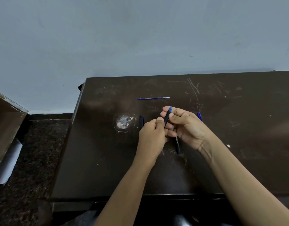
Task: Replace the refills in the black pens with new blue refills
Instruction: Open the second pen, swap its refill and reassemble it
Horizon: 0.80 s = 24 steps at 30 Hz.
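Above the middle of the dark table, both my hands hold one black pen (166, 118) with a blue tip pointing up and away. My left hand (152, 136) grips its lower end and my right hand (186, 126) pinches its upper part near the tip. A loose blue refill (152, 98) lies flat on the table beyond my hands. Another black pen (177, 145) lies on the table under my right hand, partly hidden. A black pen piece (141, 121) lies just left of my left hand. Blue refill tips (199, 115) stick out behind my right hand.
The dark brown table (238, 144) is scratched, with a worn pale patch (124, 123) left of my hands. A speckled dark floor (34, 152) and a wooden board (3, 128) lie to the left. A pale wall stands behind.
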Tool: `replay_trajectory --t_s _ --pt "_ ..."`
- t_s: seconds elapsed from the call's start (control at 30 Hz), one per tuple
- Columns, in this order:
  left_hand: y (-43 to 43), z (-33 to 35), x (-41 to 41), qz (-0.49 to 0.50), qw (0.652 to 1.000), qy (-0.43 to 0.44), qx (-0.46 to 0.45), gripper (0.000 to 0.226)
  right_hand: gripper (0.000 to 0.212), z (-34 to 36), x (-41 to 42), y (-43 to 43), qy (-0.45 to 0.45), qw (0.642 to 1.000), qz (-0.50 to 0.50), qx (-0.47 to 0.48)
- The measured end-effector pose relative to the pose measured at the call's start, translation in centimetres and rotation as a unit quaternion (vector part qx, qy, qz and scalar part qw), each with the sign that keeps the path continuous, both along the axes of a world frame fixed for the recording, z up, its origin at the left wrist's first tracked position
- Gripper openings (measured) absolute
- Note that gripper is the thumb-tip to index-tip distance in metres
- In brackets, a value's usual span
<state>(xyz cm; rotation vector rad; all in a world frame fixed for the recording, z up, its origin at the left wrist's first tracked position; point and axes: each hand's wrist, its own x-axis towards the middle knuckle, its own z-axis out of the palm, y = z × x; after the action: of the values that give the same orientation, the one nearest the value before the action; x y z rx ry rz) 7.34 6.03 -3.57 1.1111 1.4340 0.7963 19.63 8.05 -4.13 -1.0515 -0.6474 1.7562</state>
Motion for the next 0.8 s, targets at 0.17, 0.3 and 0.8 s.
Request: replay_trajectory --t_s 0.17,0.3,0.8 --pt "-0.05 -0.55 0.09 -0.034 0.997 0.043 0.045 0.015 0.027 -0.04 0.23 0.13 -0.032 0.999 0.004 0.005" --pt "-0.14 -0.6 -0.14 -0.047 0.991 0.1 0.077 0.014 0.022 -0.21 0.06 -0.08 -0.056 0.998 0.003 0.038" --pt "0.21 -0.97 -0.49 -0.035 0.997 0.071 0.017 0.023 0.017 -0.53 -0.52 -0.12 -0.039 0.999 -0.02 -0.014"
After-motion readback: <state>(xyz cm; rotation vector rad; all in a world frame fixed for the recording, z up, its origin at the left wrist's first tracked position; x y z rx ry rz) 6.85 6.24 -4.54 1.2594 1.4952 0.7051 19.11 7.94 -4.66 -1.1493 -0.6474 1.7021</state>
